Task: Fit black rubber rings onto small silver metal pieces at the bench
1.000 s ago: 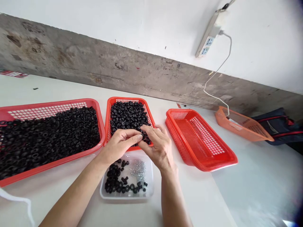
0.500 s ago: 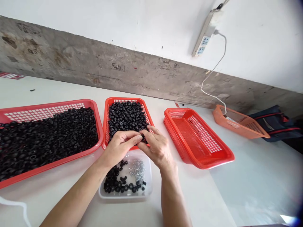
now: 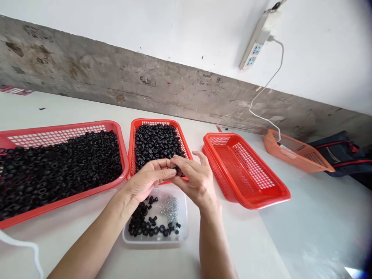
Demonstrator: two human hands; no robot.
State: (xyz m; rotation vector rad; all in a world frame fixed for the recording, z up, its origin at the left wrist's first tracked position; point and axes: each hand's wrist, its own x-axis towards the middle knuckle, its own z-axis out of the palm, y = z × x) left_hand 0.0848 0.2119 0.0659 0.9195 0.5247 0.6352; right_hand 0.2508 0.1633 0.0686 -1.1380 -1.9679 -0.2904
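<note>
My left hand [image 3: 149, 176] and my right hand [image 3: 195, 179] meet above the near edge of a small red basket [image 3: 188, 149]. Both are closed by their fingertips around one small black round part [image 3: 176, 169], mostly hidden by the fingers. The basket holds many black round parts [image 3: 157, 141] with ring-like faces. Just below my hands stands a clear plastic tray [image 3: 154, 243]. Loose black parts [image 3: 142, 223] lie along its left and front, and tiny shiny beads [image 3: 171, 209] are heaped at its right.
A large red basket [image 3: 124, 170] full of small black parts stands at the left. Stacked red baskets [image 3: 247, 170] are on the right, with an orange basket [image 3: 299, 155] and a dark bag [image 3: 340, 151] beyond. A power strip [image 3: 257, 40] hangs on the wall, its white cable [image 3: 266, 85] trailing down.
My right hand's fingers have shifted on the black part, with one finger now lifted and curled outward. My left hand has turned slightly. The whole view has moved a little.
</note>
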